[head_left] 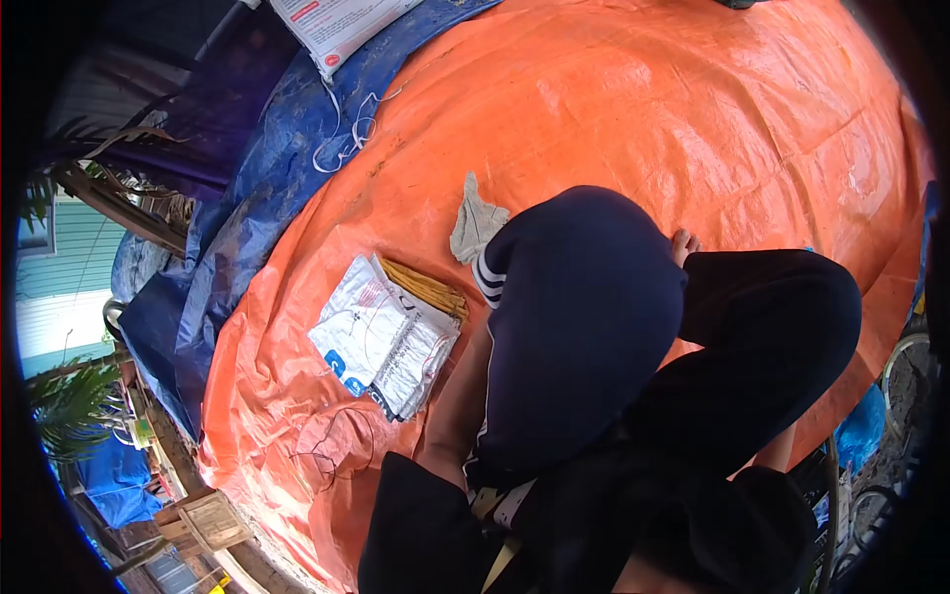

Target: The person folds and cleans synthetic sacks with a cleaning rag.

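My left forearm point(455, 401) reaches from a black sleeve up along the raised navy trouser leg point(584, 327); the hand itself is hidden behind the knee. Nearest to that arm lies a stack of folded white printed sacks point(381, 332), with folded yellow-brown sacks point(426, 287) along its upper side. A crumpled grey cloth point(476, 220) rests above, by the knee. Only a bit of my right forearm point(777, 450) shows beside the black trouser leg point(777, 307), and its hand is out of sight. Small bare digits, apparently toes point(684, 246), show between the knees.
An orange tarp point(594, 109) spreads under everything, edged by a blue tarp point(257, 188) on the left. A white printed sack point(341, 25) with loose white string point(346, 144) is at the top. Wooden pieces point(208, 520) lie lower left; a wheel point(905, 381) stands far right.
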A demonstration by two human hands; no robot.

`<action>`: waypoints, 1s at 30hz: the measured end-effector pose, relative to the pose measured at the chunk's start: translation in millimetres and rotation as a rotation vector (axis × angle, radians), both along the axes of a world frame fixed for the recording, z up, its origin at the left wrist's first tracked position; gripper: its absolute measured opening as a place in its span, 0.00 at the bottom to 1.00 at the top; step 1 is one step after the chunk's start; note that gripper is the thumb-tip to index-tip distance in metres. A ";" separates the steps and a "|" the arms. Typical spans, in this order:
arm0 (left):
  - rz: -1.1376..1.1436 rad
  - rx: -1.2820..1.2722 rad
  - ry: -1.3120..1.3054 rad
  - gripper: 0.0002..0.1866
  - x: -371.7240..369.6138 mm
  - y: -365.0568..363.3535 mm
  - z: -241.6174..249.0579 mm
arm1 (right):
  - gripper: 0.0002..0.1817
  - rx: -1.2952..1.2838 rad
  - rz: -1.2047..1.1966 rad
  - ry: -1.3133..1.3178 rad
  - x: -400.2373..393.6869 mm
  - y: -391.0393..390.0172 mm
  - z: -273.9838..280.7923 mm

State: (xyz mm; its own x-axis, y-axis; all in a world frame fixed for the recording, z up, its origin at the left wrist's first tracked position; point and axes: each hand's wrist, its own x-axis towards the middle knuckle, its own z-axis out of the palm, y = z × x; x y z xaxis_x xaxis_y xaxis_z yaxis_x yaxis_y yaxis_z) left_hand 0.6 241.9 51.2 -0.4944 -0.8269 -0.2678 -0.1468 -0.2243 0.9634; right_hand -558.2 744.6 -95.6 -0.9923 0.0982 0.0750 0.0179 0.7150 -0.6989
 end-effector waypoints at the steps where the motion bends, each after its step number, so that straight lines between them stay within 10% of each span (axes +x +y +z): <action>1: -0.021 -0.014 0.021 0.20 -1.0 8.1 7.2 | 0.21 0.029 0.026 0.057 -4.8 -14.8 19.4; 8: -0.294 0.382 0.051 0.19 25.3 -3.7 64.3 | 0.21 0.156 0.277 0.447 -5.1 -134.2 143.2; 13: -0.083 -0.812 -0.855 0.26 119.4 -27.4 48.8 | 0.21 0.224 0.449 0.620 34.7 -207.3 202.0; 16: -0.079 -0.748 -1.450 0.49 174.0 -32.6 53.7 | 0.21 0.094 0.510 0.531 58.7 -229.6 227.9; 21: -0.004 -0.564 -1.404 0.47 239.9 -44.5 5.0 | 0.26 -0.280 0.665 0.170 52.9 -224.3 212.3; 22: 0.003 -0.653 -1.398 0.42 249.1 -48.5 -2.4 | 0.33 -0.047 1.244 0.711 67.9 -224.6 227.6; 25: 0.123 -0.756 -1.410 0.30 253.1 -74.4 9.0 | 0.36 -0.723 0.750 -0.793 120.5 -236.8 295.8; 30: 0.295 -1.047 -1.291 0.26 205.7 -140.2 100.4 | 0.40 -0.529 0.762 -0.572 164.0 -241.5 373.7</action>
State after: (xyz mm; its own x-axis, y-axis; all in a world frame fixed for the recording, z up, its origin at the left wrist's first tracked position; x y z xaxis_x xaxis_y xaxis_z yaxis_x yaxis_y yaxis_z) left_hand 206.3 101.7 151.7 -0.2132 -0.9162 0.3394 -0.9741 0.2260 -0.0020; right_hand -394.2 503.2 278.1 -0.6806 -0.6735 -0.2884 0.1181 0.2876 -0.9504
